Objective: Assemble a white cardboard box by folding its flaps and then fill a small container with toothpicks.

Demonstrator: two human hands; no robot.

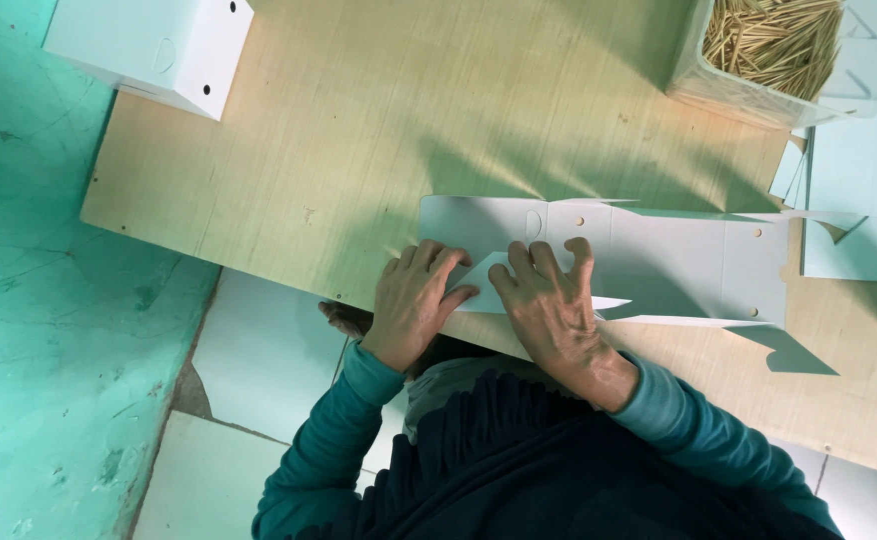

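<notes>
White card blank (649, 262) is lying flat at centre frame on the board (339, 150), and one corner flap is being folded: left hand (414, 300) and right hand (549, 305) are pressing it with fingers spread, grasping nothing. Most creases are remaining unfolded (judging by the flat panels). Finished box (159, 45) is sitting upper left, stick tub (759, 50) upper right, spare blanks (859, 200) right.

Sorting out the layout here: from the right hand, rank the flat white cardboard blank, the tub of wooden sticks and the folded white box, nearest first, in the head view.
1. Flat white cardboard blank: under the right hand.
2. Tub of wooden sticks: top right.
3. Folded white box: top left corner.
</notes>
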